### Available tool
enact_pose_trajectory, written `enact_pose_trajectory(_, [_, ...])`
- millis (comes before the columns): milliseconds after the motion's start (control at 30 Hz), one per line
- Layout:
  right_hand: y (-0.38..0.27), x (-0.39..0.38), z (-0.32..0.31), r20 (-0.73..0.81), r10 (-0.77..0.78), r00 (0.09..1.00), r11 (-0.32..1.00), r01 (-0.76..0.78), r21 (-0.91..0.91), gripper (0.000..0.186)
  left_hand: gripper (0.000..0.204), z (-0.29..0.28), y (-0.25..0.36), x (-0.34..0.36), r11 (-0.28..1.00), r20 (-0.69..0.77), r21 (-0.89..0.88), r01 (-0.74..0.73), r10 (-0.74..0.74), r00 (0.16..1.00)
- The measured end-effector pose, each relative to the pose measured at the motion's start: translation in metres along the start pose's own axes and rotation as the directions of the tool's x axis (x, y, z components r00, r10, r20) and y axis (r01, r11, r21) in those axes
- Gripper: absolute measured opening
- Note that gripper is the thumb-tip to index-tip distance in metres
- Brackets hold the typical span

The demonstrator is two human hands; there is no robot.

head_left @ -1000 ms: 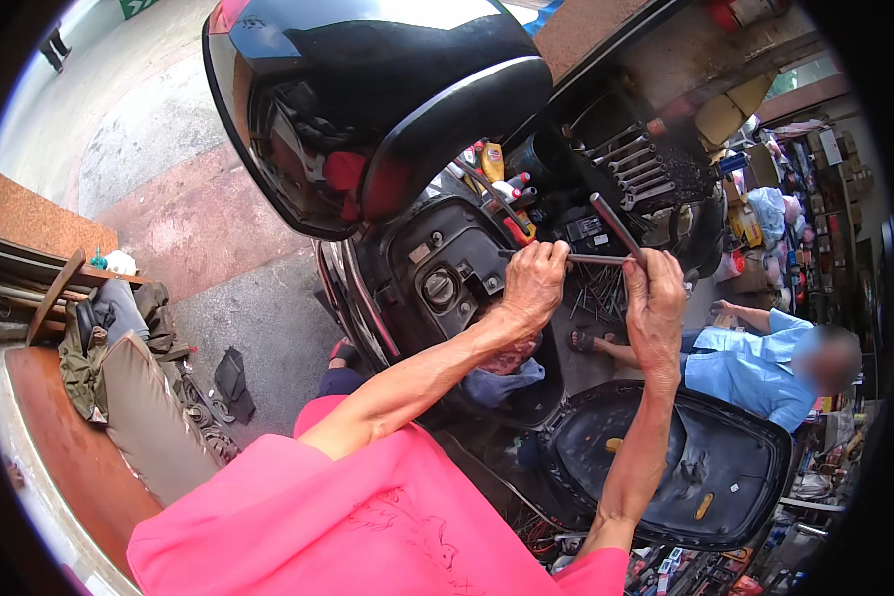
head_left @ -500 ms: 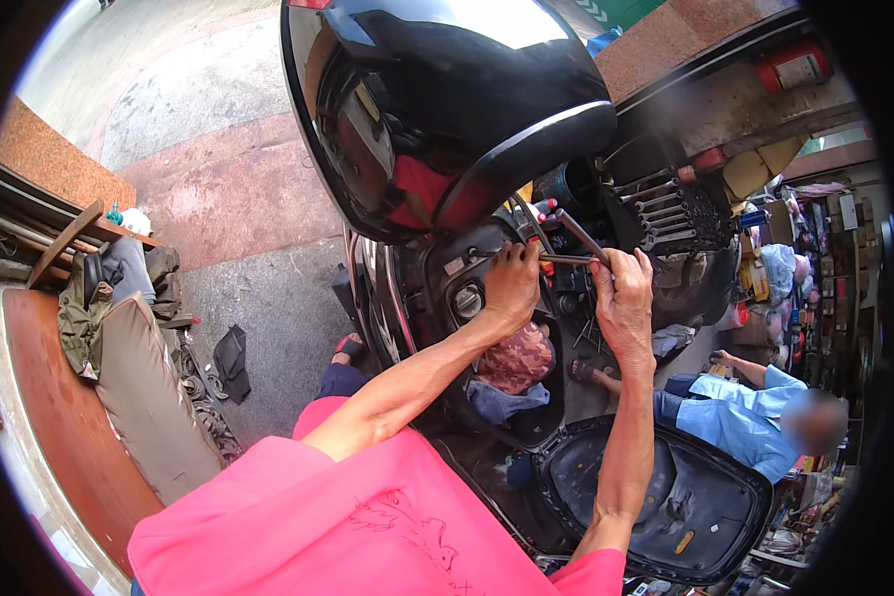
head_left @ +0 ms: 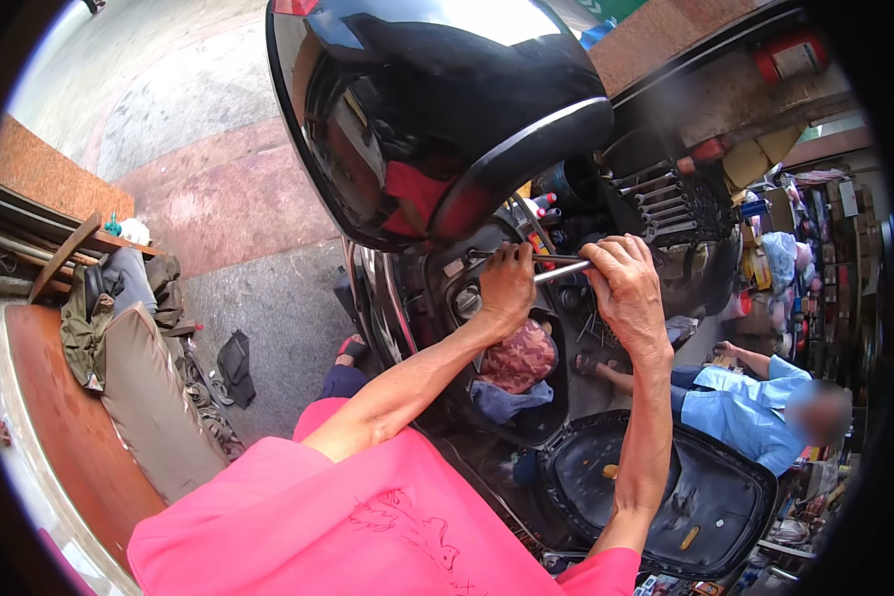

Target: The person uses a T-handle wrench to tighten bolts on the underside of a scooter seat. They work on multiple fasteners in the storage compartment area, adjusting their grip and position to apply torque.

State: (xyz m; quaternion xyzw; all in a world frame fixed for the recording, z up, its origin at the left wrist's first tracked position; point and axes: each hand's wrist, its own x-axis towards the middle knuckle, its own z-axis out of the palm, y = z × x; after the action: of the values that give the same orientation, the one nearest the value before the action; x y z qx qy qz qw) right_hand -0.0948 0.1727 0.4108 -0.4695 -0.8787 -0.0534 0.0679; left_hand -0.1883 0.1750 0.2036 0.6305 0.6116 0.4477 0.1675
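Hands [head_left: 508, 283] both clamped, held a little apart above an open scooter [head_left: 383, 310]. Left hand [head_left: 508, 288] wrapped in a fist around a dark rod [head_left: 556, 258]; one rod end projects past its outer side. Right hand [head_left: 626, 298] curled over a silver bar [head_left: 560, 272], which runs from its fingers toward the left hand, just below the dark rod and nearly in line with it. Whether the two pieces are joined cannot be told; the right fingers cover that end. Change from half a second ago: the silver bar then slanted up and away from the right hand; now it lies across, between the hands. Below: fuel cap [head_left: 467, 302], camouflage cloth [head_left: 519, 358] and blue cloth [head_left: 512, 400] in the compartment; seat [head_left: 710, 477] tipped open. Room: black top case [head_left: 447, 109] ahead, row of wrenches [head_left: 668, 211], person in light blue shirt [head_left: 740, 409] at right, brown cushion [head_left: 154, 402] at left.
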Motion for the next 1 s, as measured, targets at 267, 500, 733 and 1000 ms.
enact_pose_trajectory(267, [-0.001, 0.019, -0.004, -0.030, -0.094, 0.995, 0.986, 0.088, -0.142, 0.016, 0.024, -0.013, 0.015, 0.015, 0.998, -0.034, -0.012, -0.067, 0.066, 0.997])
enact_pose_trajectory(500, [-0.009, 0.004, -0.005, -0.384, 0.271, 0.883, 0.947, -0.316, -0.059, 0.046, 0.029, -0.011, 0.025, 0.014, 0.986, -0.012, -0.114, -0.118, 0.118, 0.993])
enact_pose_trajectory(733, [-0.015, -0.007, -0.026, -0.348, 0.125, 0.929, 0.942, -0.221, -0.253, 0.036, 0.022, -0.018, 0.026, 0.010, 0.979, -0.043, -0.134, -0.152, 0.148, 0.988])
enact_pose_trajectory(1000, [-0.008, -0.025, -0.010, -0.010, -0.135, 0.991, 0.929, 0.123, -0.349, 0.039, 0.015, -0.017, 0.026, 0.011, 0.977, -0.007, -0.134, -0.164, 0.164, 0.986])
